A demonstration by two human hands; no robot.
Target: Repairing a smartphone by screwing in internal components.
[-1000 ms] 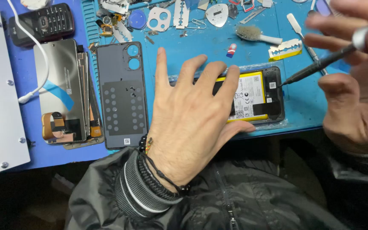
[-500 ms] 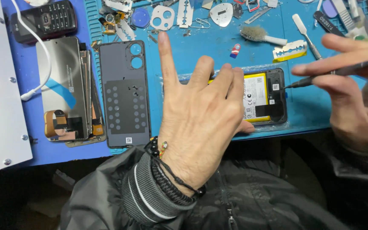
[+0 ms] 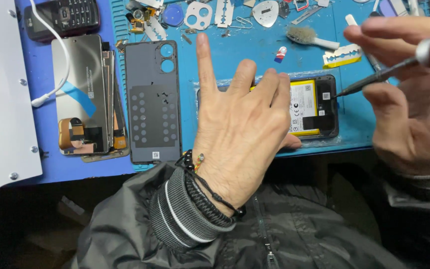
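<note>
Yellow-labelled battery in the opened black phone, pinned flat by the spread left hand, risks puncture if the thin metal screwdriver pinched in the right hand slips, seemingly at the phone's edge.

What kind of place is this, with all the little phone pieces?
Probably a phone repair bench. An opened phone lies on a blue work mat, its grey back cover set beside it, and the right hand holds a small screwdriver.

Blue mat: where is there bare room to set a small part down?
Bare mat lies between the back cover, the left hand and the brush. A thin strip runs under the razor blade, above the open phone. The top edge, with its loose parts, is crowded.
</note>
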